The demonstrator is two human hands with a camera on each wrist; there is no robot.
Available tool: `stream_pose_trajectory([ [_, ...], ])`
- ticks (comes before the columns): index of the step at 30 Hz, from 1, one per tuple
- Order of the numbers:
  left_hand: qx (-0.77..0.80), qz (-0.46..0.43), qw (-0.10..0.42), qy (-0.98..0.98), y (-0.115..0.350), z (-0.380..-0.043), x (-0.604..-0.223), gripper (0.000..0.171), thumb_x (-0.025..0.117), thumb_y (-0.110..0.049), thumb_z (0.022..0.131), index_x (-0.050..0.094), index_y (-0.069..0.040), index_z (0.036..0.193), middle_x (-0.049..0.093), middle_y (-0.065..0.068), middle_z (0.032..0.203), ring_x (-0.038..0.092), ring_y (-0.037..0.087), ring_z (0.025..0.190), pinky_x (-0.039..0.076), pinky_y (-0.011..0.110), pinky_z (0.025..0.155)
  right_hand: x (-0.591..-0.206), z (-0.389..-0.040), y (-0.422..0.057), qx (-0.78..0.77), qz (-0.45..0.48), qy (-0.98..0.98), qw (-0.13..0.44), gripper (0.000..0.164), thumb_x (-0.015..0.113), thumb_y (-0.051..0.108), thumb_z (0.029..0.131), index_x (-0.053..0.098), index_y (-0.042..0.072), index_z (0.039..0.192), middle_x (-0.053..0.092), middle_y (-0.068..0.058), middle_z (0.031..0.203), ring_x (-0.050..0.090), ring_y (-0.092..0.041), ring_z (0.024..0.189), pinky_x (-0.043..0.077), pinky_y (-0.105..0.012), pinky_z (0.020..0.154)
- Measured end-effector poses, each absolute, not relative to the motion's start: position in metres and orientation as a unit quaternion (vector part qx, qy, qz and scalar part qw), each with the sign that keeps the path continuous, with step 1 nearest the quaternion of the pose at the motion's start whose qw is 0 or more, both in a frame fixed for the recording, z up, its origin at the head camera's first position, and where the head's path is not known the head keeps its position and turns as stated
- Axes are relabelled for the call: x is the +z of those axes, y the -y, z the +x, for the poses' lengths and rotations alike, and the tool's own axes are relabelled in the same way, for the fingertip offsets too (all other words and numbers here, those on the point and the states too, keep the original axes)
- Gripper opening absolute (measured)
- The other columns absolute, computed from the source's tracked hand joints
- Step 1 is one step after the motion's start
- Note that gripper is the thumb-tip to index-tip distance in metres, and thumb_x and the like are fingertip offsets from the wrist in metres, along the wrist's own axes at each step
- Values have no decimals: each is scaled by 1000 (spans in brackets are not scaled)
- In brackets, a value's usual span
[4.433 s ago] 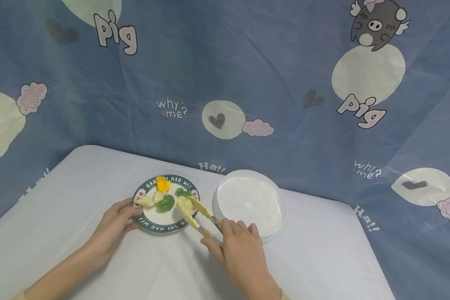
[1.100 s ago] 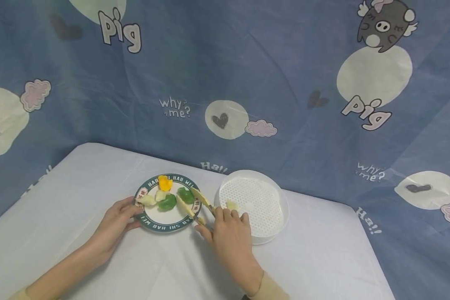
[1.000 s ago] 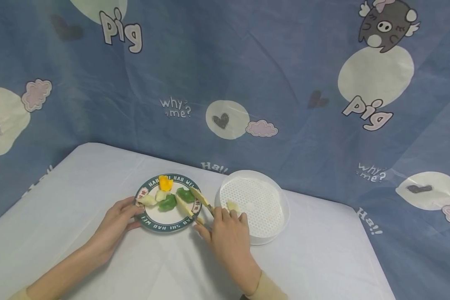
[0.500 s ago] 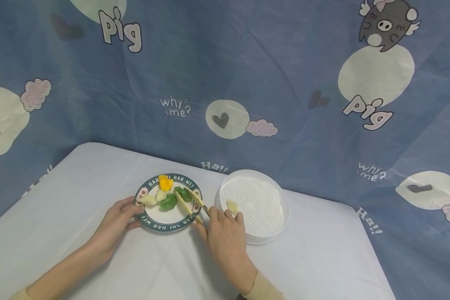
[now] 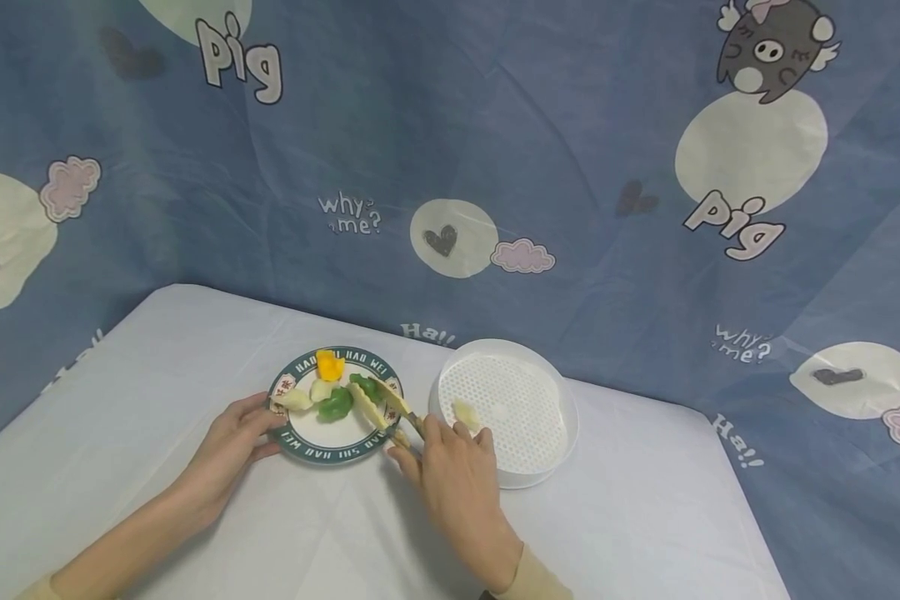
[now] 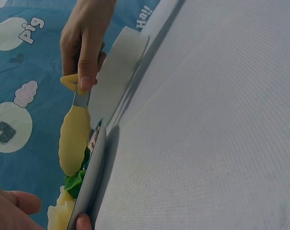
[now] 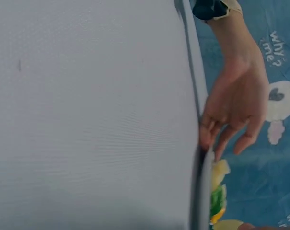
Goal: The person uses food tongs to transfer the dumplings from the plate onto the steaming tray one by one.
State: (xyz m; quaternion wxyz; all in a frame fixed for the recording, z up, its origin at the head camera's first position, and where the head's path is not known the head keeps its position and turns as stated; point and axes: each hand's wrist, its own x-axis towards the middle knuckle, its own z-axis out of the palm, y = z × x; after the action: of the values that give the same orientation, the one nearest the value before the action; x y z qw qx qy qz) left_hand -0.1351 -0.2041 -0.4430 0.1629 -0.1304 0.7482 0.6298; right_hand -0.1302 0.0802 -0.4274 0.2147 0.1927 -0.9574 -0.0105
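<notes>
My left hand (image 5: 228, 442) grips the left edge of a white plate (image 5: 318, 455) with a green lettered rim; the left wrist view shows a fingertip under it. With my right hand (image 5: 457, 483) I hold yellow-tipped tongs (image 5: 369, 407), their tips spread on either side of a green dumpling (image 5: 363, 385) at the plate's right side. Beside it on the plate lie another green dumpling (image 5: 335, 404), two pale ones (image 5: 296, 400) and an orange-yellow one (image 5: 330, 365). A pale dumpling (image 5: 465, 412) sits in the white steamer basket (image 5: 528, 480).
The round basket, with its perforated base, stands close to the plate's right, partly behind my right hand. A white cloth (image 5: 645, 500) covers the table. Blue patterned fabric (image 5: 585, 292) hangs along the far edge.
About four seconds ago the tongs held a pale dumpling over the plate; it now lies in the basket. The tongs have since come around the green dumpling. My left hand stays on the plate.
</notes>
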Motion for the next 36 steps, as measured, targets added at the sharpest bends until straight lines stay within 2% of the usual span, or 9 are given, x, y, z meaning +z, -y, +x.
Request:
stream_pose_trajectory([
  [4,630,-129,164,-748,204,-135,-443,86,43,-33,113,-8,7,169,12,36,175,38,41,157,55,6,97,-420,-127,-85,-13,185,957,224,49,70,64,95,59,17,92,70,2,71,62,-17,71,40,-33,66],
  [10,623,-132,166,-753,205,-135,-442,86,44,-35,113,-7,7,169,15,37,174,41,42,156,57,10,102,-405,-122,-97,-2,168,960,224,51,67,65,97,55,16,87,53,4,61,50,-16,64,31,-30,63],
  [12,622,-133,167,-753,205,-136,-442,87,44,-34,113,-7,7,169,14,37,174,40,42,156,57,11,103,-401,-121,-103,4,163,960,226,51,66,64,98,55,15,88,54,4,62,49,-16,63,27,-29,62],
  [16,623,-132,169,-752,206,-136,-442,87,44,-34,113,-8,6,169,15,37,174,40,42,157,57,15,107,-395,-120,-117,5,155,961,228,51,66,62,98,55,14,87,58,2,63,50,-16,61,25,-29,60],
  [23,623,-132,170,-752,206,-136,-442,87,44,-35,113,-8,7,169,16,37,174,40,43,156,57,16,108,-392,-122,-144,-5,128,968,214,53,66,61,99,51,12,85,51,1,61,49,-18,59,24,-28,59],
  [31,619,-131,171,-756,206,-136,-443,86,42,-36,113,-8,7,169,17,37,174,42,43,155,52,35,123,-390,-121,-163,3,102,974,202,51,68,58,100,54,11,86,54,-2,62,52,-21,60,26,-30,58],
  [36,617,-130,170,-757,206,-136,-444,86,42,-36,113,-7,7,169,18,36,174,43,42,155,53,34,122,-392,-121,-168,0,95,976,194,51,68,57,100,54,10,87,55,-4,62,52,-21,59,24,-30,57],
])
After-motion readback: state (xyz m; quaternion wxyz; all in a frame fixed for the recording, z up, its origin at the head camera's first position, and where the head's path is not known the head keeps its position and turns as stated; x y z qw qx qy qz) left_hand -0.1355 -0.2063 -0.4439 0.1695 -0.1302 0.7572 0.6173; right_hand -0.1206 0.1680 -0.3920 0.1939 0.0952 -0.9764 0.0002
